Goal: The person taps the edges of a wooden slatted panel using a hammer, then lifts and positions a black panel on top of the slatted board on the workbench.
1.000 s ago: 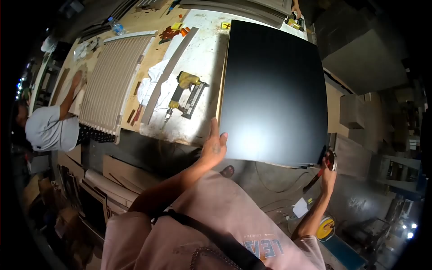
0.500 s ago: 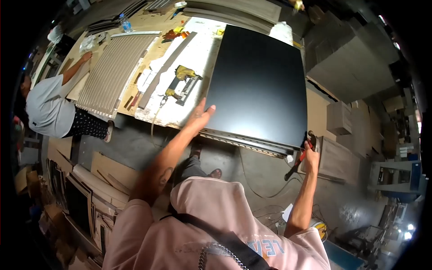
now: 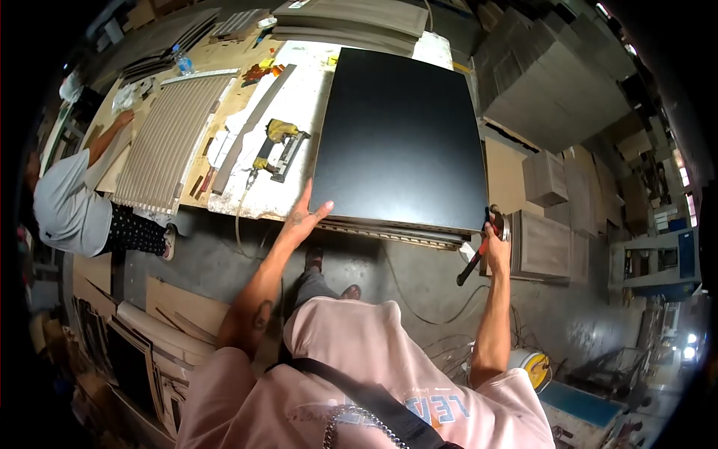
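Observation:
A flat black panel (image 3: 400, 142) lies on top of a stack at the front of the workbench. At its front left corner is my left hand (image 3: 303, 219), gripping the edge with the thumb over the top face and the fingers along the side. My right hand (image 3: 496, 251) is closed around a hammer (image 3: 471, 267) with a red and black handle, at the panel's front right corner. The hammer's head shows just above that hand. Left of the panel, a yellow and black nail gun (image 3: 280, 150) rests on the white bench surface, its hose running off the front edge.
A co-worker (image 3: 75, 198) reaches over a slatted panel (image 3: 168, 142) at the left. A water bottle (image 3: 182, 60) stands behind it. Stacked boards (image 3: 351, 22) lie at the back, cartons (image 3: 550, 82) at the right. A hose (image 3: 434, 322) curls across the floor.
The whole scene has shifted left in view as my head turned. Both hands stay at the black panel's front corners, the hammer still in the right one.

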Motion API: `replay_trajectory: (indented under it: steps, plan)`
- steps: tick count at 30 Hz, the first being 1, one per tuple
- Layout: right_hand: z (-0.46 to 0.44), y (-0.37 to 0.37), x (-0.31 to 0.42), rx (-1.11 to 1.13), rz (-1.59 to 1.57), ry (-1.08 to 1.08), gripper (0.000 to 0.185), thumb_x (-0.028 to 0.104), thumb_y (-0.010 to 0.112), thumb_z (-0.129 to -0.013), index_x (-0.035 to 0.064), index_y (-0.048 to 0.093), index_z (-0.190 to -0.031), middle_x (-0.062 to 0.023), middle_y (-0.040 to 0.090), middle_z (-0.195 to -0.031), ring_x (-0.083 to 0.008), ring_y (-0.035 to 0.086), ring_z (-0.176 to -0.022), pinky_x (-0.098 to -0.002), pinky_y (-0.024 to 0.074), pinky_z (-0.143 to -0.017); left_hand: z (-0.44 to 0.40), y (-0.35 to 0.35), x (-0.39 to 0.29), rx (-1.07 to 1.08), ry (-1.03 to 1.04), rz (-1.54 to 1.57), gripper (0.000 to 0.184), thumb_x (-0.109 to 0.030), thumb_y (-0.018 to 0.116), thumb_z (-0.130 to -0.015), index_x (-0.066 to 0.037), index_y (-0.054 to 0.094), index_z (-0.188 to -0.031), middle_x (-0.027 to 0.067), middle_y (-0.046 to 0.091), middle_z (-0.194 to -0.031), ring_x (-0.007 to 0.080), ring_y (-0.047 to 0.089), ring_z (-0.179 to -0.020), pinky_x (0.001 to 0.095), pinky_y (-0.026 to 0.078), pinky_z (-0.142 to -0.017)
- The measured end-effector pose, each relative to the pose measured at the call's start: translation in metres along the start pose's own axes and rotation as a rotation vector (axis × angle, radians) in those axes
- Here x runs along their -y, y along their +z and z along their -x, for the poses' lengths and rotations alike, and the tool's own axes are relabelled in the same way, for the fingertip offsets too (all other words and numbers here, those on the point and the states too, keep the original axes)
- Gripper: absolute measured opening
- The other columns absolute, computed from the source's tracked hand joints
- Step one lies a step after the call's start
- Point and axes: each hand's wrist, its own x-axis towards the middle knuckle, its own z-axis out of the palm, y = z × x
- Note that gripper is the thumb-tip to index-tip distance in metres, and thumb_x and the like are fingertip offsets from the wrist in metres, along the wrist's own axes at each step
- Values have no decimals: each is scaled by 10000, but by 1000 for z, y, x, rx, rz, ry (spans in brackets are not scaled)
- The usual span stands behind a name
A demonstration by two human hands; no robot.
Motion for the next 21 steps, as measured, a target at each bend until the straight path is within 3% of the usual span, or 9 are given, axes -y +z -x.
replay_trajectory:
  steps: [2,5,9,11,13,14,18,19,21]
  plan:
    - [0,-5,-9,0,23,28,345,142,600,-903,17,571,-1223,-75,634,-1025,-163,600,-887,-306,491,-804,2,-5,17,103,79,89,1020,-445,719,-781,57,137,-1451,260,218,-1493,309,202,-1404,360,181,-1135]
    - [3,-4,-15,-50,258,-78,360,210,615,-892,45,589,-1211,-65,654,-986,-140,594,-885,-298,464,-802,8,-4,0,69,83,-125,1022,-384,741,-776,44,111,-1458,259,233,-1489,314,221,-1398,358,200,-1129]
    - [10,7,-2,-62,127,-79,288,199,612,-897,30,619,-1130,-18,592,-841,-122,523,-749,-301,448,-705,4,-4,4,81,-8,-90,992,-327,741,-787,12,106,-1468,254,247,-1485,322,226,-1396,362,212,-1126]
    - [7,1,-2,-7,150,-6,334,172,605,-914,40,581,-1220,-30,634,-1097,-122,569,-915,-270,458,-798,6,-2,5,72,10,-111,982,-319,743,-785,10,119,-1468,258,241,-1486,326,215,-1399,362,204,-1129]
    - [2,0,-9,-12,135,-54,350,166,615,-910,42,571,-1234,-30,622,-1132,-133,569,-972,-277,454,-844,0,-4,2,83,-3,-101,975,-317,743,-785,10,128,-1467,258,233,-1489,329,202,-1402,362,196,-1131]
    - [1,-3,-13,5,89,-13,368,159,618,-909,36,555,-1250,-32,603,-1172,-144,566,-1016,-285,449,-888,-2,-4,10,50,78,-124,938,-298,732,-801,-4,144,-1470,249,294,-1467,305,276,-1376,359,239,-1113]
    - [17,-14,-7,87,-37,2,463,239,665,-880,30,530,-1270,-72,578,-1143,-167,568,-1039,-304,456,-915,-2,-7,32,108,77,18,801,-239,682,-854,-58,205,-1472,196,490,-1353,208,477,-1228,321,366,-1021]
    - [14,-19,-16,129,-17,14,547,262,667,-874,27,470,-1327,-63,567,-1136,-170,564,-1006,-322,450,-913,-1,-7,33,90,99,22,735,-218,659,-871,-84,248,-1466,195,548,-1289,195,529,-1163,315,404,-979]
    - [14,-14,-30,119,-145,-63,540,277,673,-871,24,482,-1308,-60,565,-1109,-168,563,-1016,-330,467,-904,1,-10,34,103,78,-27,687,-213,638,-885,-110,275,-1460,201,600,-1204,202,589,-1071,315,444,-923]
